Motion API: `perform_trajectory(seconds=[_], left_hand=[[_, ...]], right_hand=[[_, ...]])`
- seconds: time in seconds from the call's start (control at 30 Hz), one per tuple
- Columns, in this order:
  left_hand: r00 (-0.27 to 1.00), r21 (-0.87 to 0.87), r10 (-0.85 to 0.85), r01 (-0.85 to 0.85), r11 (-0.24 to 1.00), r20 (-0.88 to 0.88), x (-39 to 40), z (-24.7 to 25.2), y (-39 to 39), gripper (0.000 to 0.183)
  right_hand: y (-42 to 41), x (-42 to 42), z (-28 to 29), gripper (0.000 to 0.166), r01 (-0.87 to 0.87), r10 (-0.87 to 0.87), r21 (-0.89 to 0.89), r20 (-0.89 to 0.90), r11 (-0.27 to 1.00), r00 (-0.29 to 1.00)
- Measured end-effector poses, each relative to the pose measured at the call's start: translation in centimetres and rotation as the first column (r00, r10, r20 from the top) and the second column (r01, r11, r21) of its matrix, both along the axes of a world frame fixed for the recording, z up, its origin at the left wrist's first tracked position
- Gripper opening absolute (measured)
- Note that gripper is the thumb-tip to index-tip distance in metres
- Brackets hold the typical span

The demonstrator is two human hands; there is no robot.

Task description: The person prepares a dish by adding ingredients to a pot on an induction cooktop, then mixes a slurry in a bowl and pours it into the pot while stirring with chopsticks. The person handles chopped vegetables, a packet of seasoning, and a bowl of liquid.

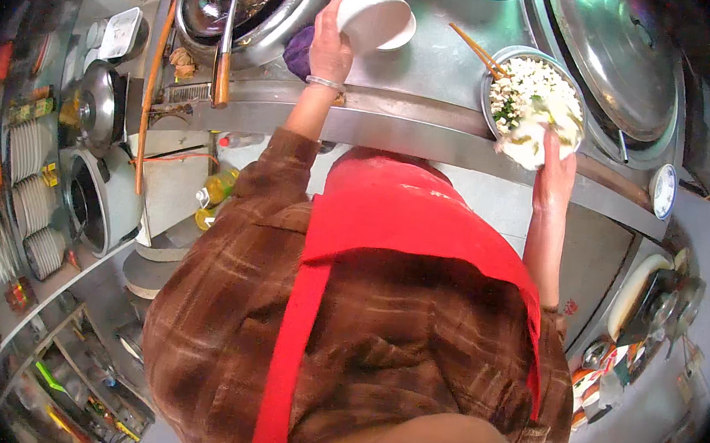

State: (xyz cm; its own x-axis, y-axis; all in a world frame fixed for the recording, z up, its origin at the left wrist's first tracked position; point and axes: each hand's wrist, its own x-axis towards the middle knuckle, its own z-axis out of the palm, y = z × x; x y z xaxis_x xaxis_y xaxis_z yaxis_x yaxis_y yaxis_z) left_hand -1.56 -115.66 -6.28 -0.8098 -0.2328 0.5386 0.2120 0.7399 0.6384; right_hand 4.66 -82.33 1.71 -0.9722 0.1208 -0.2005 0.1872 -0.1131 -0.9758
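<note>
My left hand [331, 52] grips a white bowl [374, 21] by its left side, tilted above the steel counter. Behind it, a second white rim [405, 35] shows in part. My right hand [556, 167] is at the near edge of a metal basin [486, 109]. A blurred white item [526, 145] with yellow-green streaks is in its fingers; what it is I cannot tell. Diced white food [532, 78], like tofu, with chopped greens [503, 117] fills the basin. A pair of wooden chopsticks [474, 48] leans over its left rim.
Left, a ladle [229, 23] lies across a wok [248, 0]. A purple cloth [297, 52] is beside my left wrist. A large metal lid [614, 54] covers the right-hand station. A small patterned bowl [663, 191] sits at the counter's right edge. A long wooden stick [155, 87] stands left.
</note>
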Motion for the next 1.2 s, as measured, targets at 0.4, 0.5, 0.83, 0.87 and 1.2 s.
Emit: perform_trajectory(seconds=[0.4,0.5,0.83,0.87,1.2], left_hand=[[0.595,0.975,-0.773,-0.117,0.186,0.219,8.9,4.7,9.4,0.052],[0.601,0.988,-0.784,-0.082,0.131,0.154,8.8,4.0,9.2,0.061],[0.585,0.993,-0.802,-0.057,0.104,0.118,8.2,5.0,6.8,0.060],[0.594,0.994,-0.797,-0.048,0.094,0.104,8.1,5.0,6.7,0.060],[0.525,0.992,-0.842,-0.087,0.093,0.125,7.4,4.9,5.8,0.059]], right_hand=[[-4.3,-4.4,4.9,0.033,-0.379,0.483,0.724,0.072,0.577,0.872],[-5.5,-4.5,6.6,0.038,-0.346,0.462,0.901,0.198,0.261,0.864],[-8.6,-4.3,7.9,0.036,-0.188,0.539,0.982,0.152,0.011,0.829],[-8.8,-4.3,7.9,0.035,-0.154,0.556,0.988,0.127,0.002,0.822],[-10.2,-3.8,8.4,0.030,-0.183,0.496,0.980,0.199,-0.081,0.845]])
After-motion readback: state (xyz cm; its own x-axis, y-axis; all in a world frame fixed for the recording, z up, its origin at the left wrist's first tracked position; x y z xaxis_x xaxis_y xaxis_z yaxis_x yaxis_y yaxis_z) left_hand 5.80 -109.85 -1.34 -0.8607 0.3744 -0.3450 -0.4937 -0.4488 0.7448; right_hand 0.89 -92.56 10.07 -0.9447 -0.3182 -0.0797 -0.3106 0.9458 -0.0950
